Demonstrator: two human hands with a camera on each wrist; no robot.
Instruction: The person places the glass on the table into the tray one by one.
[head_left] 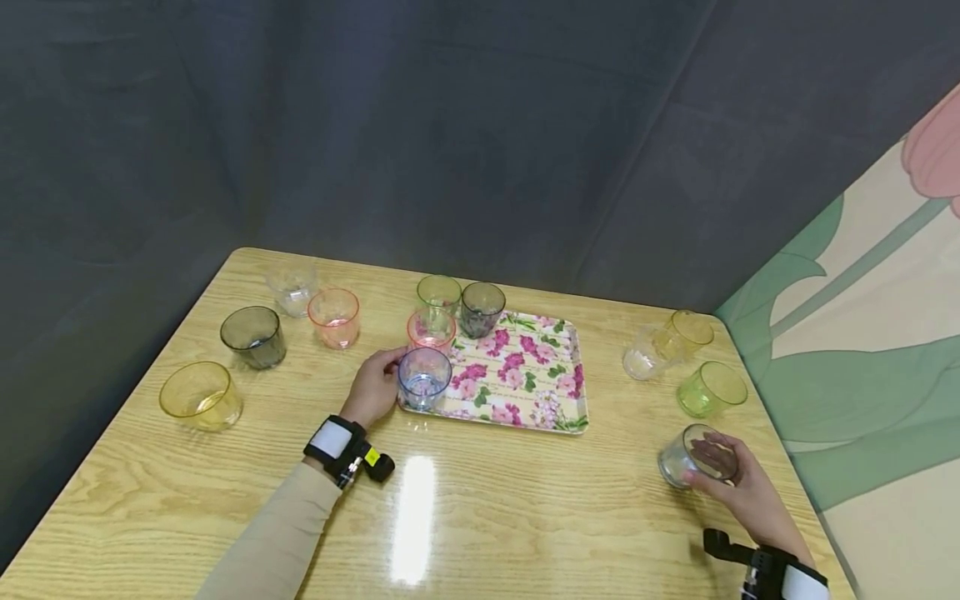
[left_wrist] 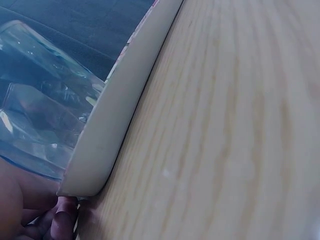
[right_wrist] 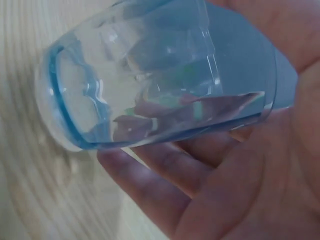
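A clear bluish tumbler (head_left: 688,457) is held in my right hand (head_left: 757,500) at the table's right side. In the right wrist view, fingers lie along one side of this tumbler (right_wrist: 150,75), with part of the hand across its other side near the rim. On the left front corner of the flowered tray (head_left: 517,375) stands a blue tumbler (head_left: 424,379). My left hand (head_left: 372,387) is right beside it; some fingers (left_wrist: 64,220) are bent at the tray's corner in the left wrist view. Whether they grip tumbler or tray, I cannot tell.
A red tumbler (head_left: 432,332), an olive-green one (head_left: 439,292) and a dark grey one (head_left: 482,310) stand around the tray's back left corner. Several tumblers, including a yellow one (head_left: 201,396), stand on the left. A light-green tumbler (head_left: 711,390) stands among others on the right.
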